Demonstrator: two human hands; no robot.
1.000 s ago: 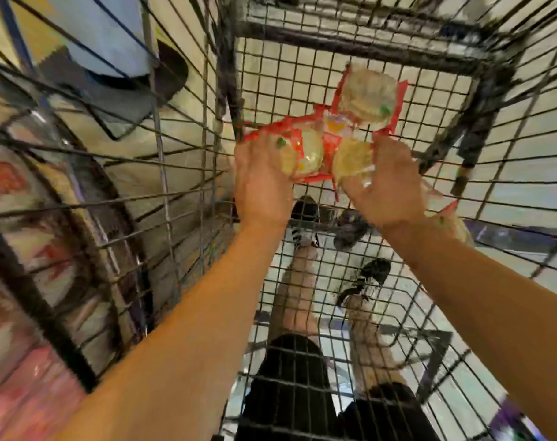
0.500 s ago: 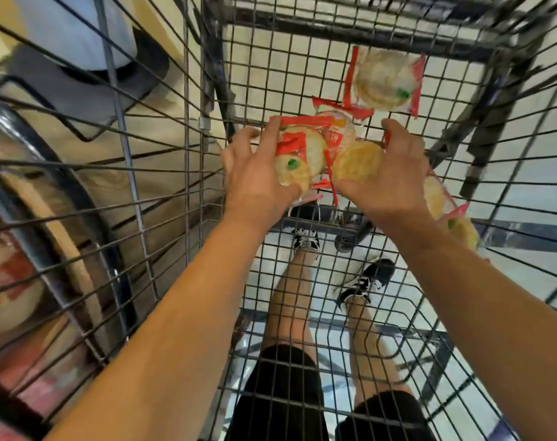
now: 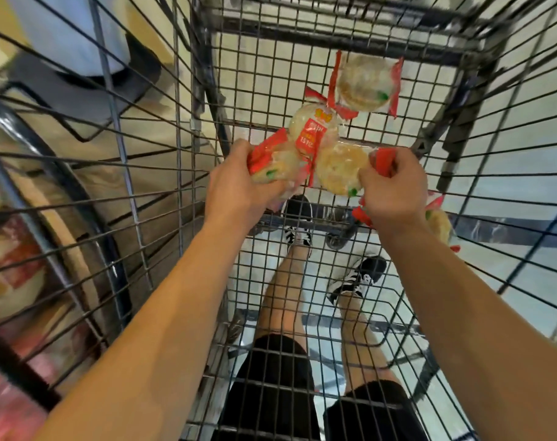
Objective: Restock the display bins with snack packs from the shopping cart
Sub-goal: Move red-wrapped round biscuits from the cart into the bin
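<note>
Both of my arms reach down into the wire shopping cart (image 3: 302, 74). My left hand (image 3: 239, 189) is shut on a clear snack pack with red ends (image 3: 275, 163). My right hand (image 3: 395, 189) grips the red end of a second snack pack (image 3: 340, 171) holding a round pale cake. A third pack (image 3: 313, 128) lies between and behind them, touching both. Another pack (image 3: 364, 82) rests farther back on the cart floor. One more pack (image 3: 439, 218) sits partly hidden behind my right wrist.
A wire display bin (image 3: 48, 192) stands to the left of the cart, with blurred red and pale packs (image 3: 13, 275) behind its bars. My legs and black-and-white shoes (image 3: 298, 224) show through the cart's mesh. A grey base (image 3: 89, 81) sits on the floor at upper left.
Both hands have closed around a pack each. The camera shifted, so the far pack now appears more separate from the cluster.
</note>
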